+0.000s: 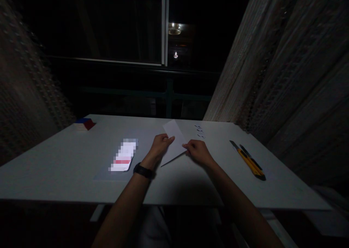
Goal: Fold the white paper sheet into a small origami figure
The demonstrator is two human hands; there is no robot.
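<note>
A white sheet of paper (174, 137) is held a little above the white table (68, 161), tilted with its far corner raised. My left hand (160, 146), with a black watch on its wrist, pinches the paper's left edge. My right hand (197, 151) pinches the right edge of the same sheet. Both hands are closed on it near the middle of the table.
A yellow and black utility knife (249, 161) lies at the right. A blurred lit phone (124, 157) rests on a flat sheet left of my hands. A red and blue block (85, 124) sits at the far left corner. Small dark marks (200, 131) lie beyond the paper. Curtains hang on both sides.
</note>
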